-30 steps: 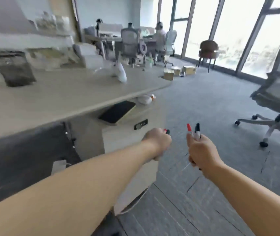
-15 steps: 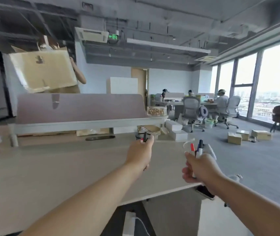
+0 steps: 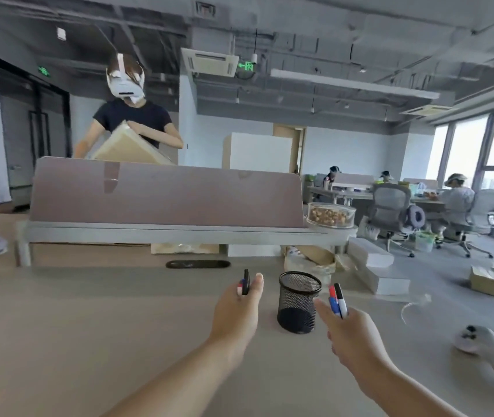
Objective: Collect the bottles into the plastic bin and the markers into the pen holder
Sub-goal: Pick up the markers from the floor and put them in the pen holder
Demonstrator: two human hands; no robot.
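While both hands reach out over the pale counter (image 3: pixel 89 326), the left hand (image 3: pixel 235 311) grips a few markers (image 3: pixel 244 285) and the right hand (image 3: pixel 351 332) grips three markers (image 3: pixel 337 300). One black mesh pen holder (image 3: pixel 298 302) stands between them. Far behind, a grey divider (image 3: pixel 164 194) crosses the big office.

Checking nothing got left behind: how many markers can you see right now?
5: two in the left hand, at; three in the right hand, at. More may be hidden in the fists.
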